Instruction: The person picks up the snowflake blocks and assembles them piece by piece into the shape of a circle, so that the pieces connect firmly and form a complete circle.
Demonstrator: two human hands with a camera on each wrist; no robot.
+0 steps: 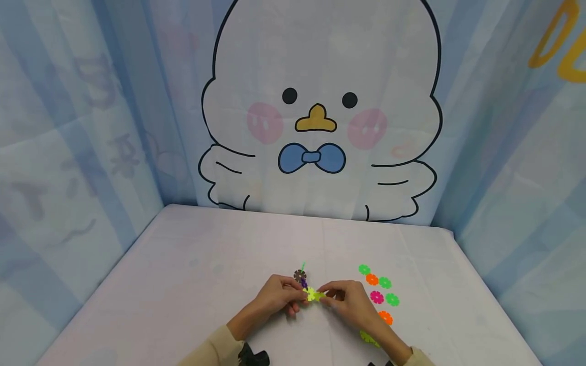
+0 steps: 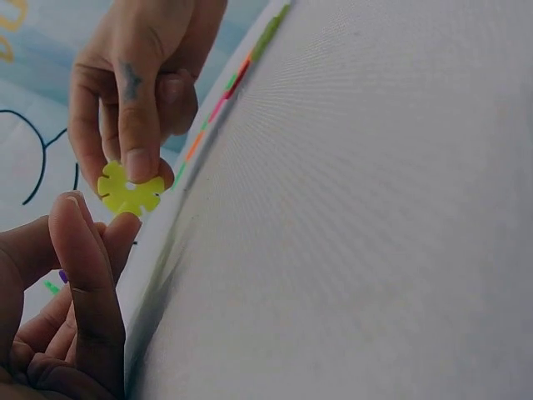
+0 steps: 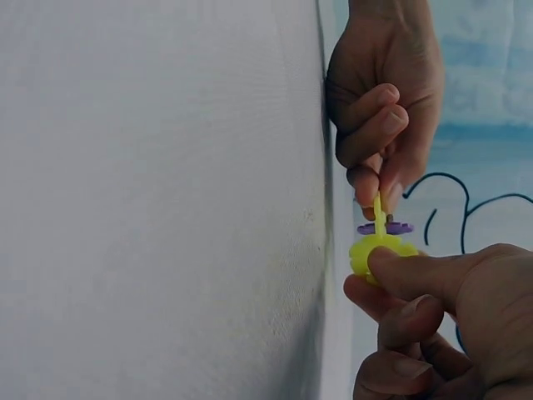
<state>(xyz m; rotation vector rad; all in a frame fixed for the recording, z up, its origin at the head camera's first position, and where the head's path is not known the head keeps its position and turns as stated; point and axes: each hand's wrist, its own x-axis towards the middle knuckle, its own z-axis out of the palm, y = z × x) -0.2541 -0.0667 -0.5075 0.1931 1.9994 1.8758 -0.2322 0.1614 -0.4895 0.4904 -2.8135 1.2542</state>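
Observation:
Over the middle of the table my left hand (image 1: 280,296) pinches a yellow flower-shaped disc (image 1: 311,293). Joined behind it run a purple disc (image 1: 303,282), a brown disc (image 1: 299,275) and a thin-looking green one (image 1: 303,266), seen edge-on. Between thumb and index finger, my right hand (image 1: 350,302) holds a second yellow disc (image 2: 129,196) against the first. From the right wrist, the first yellow disc (image 3: 379,215) stands edge-on to the second; whether their slots are locked together I cannot tell. The left fingertips partly cover the chain.
Right of my hands lie several loose flower discs: green (image 1: 385,282), orange (image 1: 372,279), pink (image 1: 377,297) and yellow-green (image 1: 368,337), the last partly behind my right forearm. A white cloth covers the table (image 1: 220,249). Printed curtains (image 1: 320,188) stand at the back and sides.

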